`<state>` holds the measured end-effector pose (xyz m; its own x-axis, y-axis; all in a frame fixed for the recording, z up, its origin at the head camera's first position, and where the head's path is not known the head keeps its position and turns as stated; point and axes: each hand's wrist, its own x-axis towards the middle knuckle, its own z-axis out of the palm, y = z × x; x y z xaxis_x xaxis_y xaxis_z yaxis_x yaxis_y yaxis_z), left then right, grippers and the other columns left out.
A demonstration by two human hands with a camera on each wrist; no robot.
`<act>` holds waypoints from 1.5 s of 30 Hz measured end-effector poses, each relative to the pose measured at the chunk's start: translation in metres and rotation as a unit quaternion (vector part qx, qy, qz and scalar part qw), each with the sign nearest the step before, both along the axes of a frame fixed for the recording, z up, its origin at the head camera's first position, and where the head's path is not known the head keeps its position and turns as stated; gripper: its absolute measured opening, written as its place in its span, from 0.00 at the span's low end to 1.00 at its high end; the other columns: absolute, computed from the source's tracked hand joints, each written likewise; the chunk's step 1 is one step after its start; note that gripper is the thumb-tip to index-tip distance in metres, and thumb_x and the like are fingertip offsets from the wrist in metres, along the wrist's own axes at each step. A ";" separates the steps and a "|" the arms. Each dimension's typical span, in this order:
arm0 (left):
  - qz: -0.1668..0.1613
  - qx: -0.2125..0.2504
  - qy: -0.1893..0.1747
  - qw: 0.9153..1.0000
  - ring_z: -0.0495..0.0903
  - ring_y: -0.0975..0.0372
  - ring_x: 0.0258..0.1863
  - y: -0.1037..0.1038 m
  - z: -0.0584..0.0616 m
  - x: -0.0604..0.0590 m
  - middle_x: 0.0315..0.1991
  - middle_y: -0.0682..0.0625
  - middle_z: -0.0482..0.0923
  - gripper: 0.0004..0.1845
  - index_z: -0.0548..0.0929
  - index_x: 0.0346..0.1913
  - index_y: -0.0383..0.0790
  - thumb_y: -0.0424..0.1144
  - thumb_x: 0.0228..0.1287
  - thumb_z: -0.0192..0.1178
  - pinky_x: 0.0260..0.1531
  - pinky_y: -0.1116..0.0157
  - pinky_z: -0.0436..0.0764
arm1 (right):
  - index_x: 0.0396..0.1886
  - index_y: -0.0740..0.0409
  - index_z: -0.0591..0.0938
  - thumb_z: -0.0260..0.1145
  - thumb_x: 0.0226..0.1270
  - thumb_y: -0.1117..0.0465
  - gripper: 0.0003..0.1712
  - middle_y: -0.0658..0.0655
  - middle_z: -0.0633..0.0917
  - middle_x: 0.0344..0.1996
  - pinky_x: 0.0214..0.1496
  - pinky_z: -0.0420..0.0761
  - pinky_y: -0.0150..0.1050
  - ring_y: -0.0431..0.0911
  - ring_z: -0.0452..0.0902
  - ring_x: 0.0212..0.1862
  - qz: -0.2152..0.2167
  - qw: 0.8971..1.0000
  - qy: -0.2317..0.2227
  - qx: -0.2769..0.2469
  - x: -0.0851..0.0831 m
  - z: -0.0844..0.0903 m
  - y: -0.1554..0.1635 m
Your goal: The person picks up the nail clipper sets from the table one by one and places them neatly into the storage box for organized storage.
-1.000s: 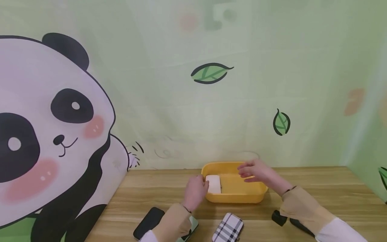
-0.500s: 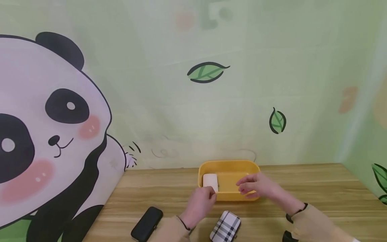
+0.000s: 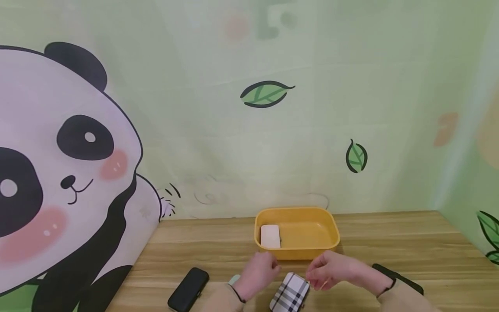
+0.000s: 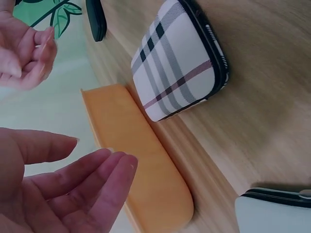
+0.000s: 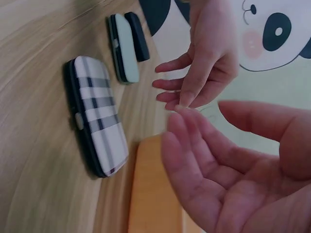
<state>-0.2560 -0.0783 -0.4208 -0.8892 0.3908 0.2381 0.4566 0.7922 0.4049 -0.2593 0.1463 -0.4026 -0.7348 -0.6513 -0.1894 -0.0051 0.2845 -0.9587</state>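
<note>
A yellow tray [image 3: 298, 252] stands on the wooden table near the wall, with a white case [image 3: 270, 236] lying at its left end. In front of the tray lies a plaid case [image 3: 290, 293]. My left hand [image 3: 269, 265] hovers just left of the plaid case, fingers relaxed and holding nothing. To the right of the case, my right hand [image 3: 316, 276] is also loose and holds nothing. The right wrist view shows both hands above the table beside the plaid case [image 5: 97, 116], with their fingers apart and neither touching it.
A black case [image 3: 189, 288] lies at the front left and a mint green case [image 3: 234, 279] peeks out by my left wrist. A slim black object [image 3: 397, 278] lies to the right. A wall with a panda picture [image 3: 62, 173] stands behind the table.
Both hands have drawn back from the tray toward me and now hover on either side of the plaid case. The white case stays in the tray.
</note>
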 end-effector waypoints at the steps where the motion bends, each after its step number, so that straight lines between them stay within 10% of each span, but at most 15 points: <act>1: -0.001 -0.006 0.001 1.000 0.57 0.70 0.09 0.000 -0.001 0.000 0.08 0.61 0.57 0.16 0.70 0.11 0.43 0.33 0.52 0.60 0.10 0.73 0.58 | 0.36 0.74 0.79 0.59 0.62 0.64 0.13 0.58 0.81 0.25 0.32 0.79 0.41 0.45 0.77 0.28 0.004 1.000 -0.004 0.007 0.000 -0.002 0.000; 13: -0.001 0.001 -0.042 0.999 0.58 0.67 0.10 0.003 -0.017 -0.002 0.10 0.57 0.60 0.12 0.70 0.13 0.41 0.31 0.47 0.58 0.10 0.71 0.59 | 0.31 0.70 0.80 0.59 0.60 0.66 0.09 0.59 0.81 0.22 0.28 0.78 0.38 0.43 0.78 0.24 -0.051 0.996 0.006 0.077 -0.005 -0.038 0.009; 30: 0.019 -0.007 -0.046 0.999 0.64 0.63 0.14 0.010 -0.040 -0.006 0.12 0.53 0.63 0.13 0.68 0.13 0.39 0.28 0.49 0.56 0.16 0.67 0.67 | 0.30 0.69 0.80 0.61 0.60 0.61 0.12 0.60 0.83 0.25 0.30 0.79 0.37 0.46 0.80 0.28 -0.058 0.997 -0.039 0.008 -0.015 -0.074 0.014; 45: 0.049 0.063 -0.168 0.982 0.62 0.65 0.12 0.018 -0.051 -0.006 0.11 0.54 0.63 0.12 0.72 0.13 0.37 0.28 0.48 0.62 0.13 0.70 0.62 | 0.33 0.78 0.77 0.55 0.61 0.71 0.09 0.68 0.81 0.26 0.32 0.79 0.40 0.50 0.80 0.29 -0.118 0.989 -0.078 -0.048 -0.007 -0.072 -0.003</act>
